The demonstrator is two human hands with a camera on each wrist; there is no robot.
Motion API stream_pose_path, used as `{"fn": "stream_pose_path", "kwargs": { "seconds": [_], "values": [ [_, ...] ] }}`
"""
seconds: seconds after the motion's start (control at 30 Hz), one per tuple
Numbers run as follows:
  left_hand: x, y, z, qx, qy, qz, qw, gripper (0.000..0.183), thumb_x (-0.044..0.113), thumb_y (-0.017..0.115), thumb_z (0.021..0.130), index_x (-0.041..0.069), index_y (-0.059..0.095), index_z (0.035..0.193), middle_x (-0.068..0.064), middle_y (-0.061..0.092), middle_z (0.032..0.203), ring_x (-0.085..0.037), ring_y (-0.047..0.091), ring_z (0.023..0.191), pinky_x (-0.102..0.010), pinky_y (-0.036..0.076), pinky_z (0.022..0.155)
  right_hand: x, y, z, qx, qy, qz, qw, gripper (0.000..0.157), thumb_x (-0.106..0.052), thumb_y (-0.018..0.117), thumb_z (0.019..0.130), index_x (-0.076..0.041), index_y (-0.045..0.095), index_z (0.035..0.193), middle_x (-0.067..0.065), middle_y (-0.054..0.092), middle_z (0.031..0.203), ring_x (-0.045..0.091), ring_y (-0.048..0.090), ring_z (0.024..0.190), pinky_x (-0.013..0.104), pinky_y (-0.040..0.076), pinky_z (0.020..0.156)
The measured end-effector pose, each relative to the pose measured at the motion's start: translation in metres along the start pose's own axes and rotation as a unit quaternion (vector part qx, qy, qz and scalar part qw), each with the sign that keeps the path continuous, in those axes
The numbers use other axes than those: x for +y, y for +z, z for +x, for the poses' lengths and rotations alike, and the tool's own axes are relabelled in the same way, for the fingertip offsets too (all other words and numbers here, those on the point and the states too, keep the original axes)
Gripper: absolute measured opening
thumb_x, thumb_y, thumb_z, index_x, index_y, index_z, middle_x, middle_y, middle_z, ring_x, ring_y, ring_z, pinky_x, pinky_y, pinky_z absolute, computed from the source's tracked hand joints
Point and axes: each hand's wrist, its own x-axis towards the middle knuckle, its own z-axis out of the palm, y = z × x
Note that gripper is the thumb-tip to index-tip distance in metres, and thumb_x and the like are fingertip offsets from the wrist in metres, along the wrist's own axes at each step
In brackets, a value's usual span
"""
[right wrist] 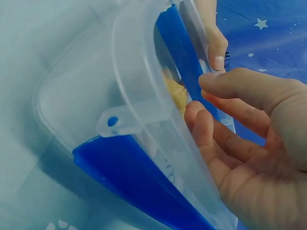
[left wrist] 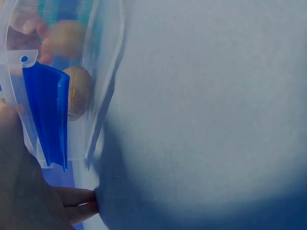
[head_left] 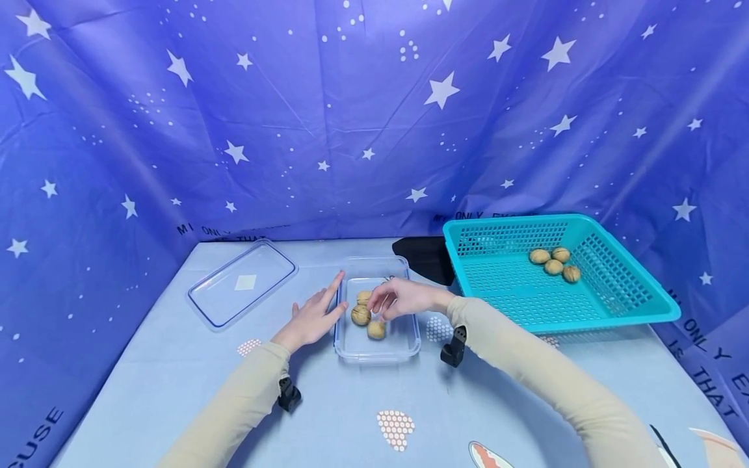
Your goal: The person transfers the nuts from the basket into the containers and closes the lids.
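Note:
A clear plastic food box (head_left: 379, 356) with blue side clips stands on the table with three walnuts (head_left: 361, 316) in it. My left hand (head_left: 313, 318) lies along the left side of the box, fingers extended and touching its edge. Over the right side, my right hand (head_left: 404, 298) reaches into the box, its fingers bent and parted from the thumb. Close by its fingertips is a walnut (head_left: 376, 330); in the left wrist view that walnut (left wrist: 67, 38) is blurred. The right wrist view shows a walnut (right wrist: 176, 95) just beyond the fingers, with nothing between them and the thumb.
A turquoise basket (head_left: 562, 320) with several walnuts (head_left: 553, 266) stands at the right. The box's clear lid (head_left: 219, 318) lies at the back left. A black object (head_left: 424, 257) is between box and basket. A blue star-patterned curtain (head_left: 351, 117) surrounds the table.

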Motion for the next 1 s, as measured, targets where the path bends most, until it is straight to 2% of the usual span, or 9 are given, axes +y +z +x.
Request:
{"fn": "stream_pose_path", "kwargs": {
  "seconds": [0.1,0.37,0.67,1.0],
  "values": [
    [-0.001,0.0,0.001,0.0,0.0,-0.003,1.0,0.065,0.05,0.036,0.102,0.038,0.001,0.155,-0.021,0.028,0.153,-0.042,0.024,0.14,-0.075,0.0,0.102,0.0,0.0,0.001,0.0,0.003,0.007,1.0,0.033,0.008,0.064,0.082,0.011,0.061,0.115,0.025,0.064,0.107,0.019,0.062,0.093,0.027,0.052,0.083],
    [-0.002,0.001,0.001,-0.001,0.001,-0.001,1.0,0.065,0.051,0.036,0.102,0.039,0.0,0.155,-0.021,0.028,0.153,-0.041,0.024,0.14,-0.075,-0.001,0.102,-0.001,-0.004,-0.004,0.012,0.006,0.029,0.999,0.037,0.008,0.06,0.082,0.011,0.059,0.119,0.027,0.062,0.109,0.019,0.063,0.091,0.029,0.054,0.08],
    [-0.002,0.001,0.0,-0.002,-0.005,-0.003,1.0,0.065,0.052,0.034,0.102,0.041,-0.002,0.154,-0.02,0.027,0.154,-0.04,0.022,0.14,-0.073,-0.003,0.104,-0.008,-0.019,-0.017,0.04,0.0,0.016,0.999,0.038,0.004,0.061,0.084,0.008,0.06,0.122,0.009,0.065,0.104,0.027,0.062,0.097,0.032,0.054,0.083],
    [-0.001,0.001,0.001,-0.006,-0.006,-0.003,1.0,0.064,0.051,0.034,0.102,0.042,-0.002,0.154,-0.018,0.026,0.154,-0.04,0.022,0.141,-0.072,-0.004,0.104,-0.01,-0.032,-0.034,0.063,0.011,0.026,0.998,0.039,0.007,0.058,0.086,0.003,0.061,0.125,0.008,0.065,0.105,0.026,0.063,0.094,0.035,0.055,0.082]
  ]
}}
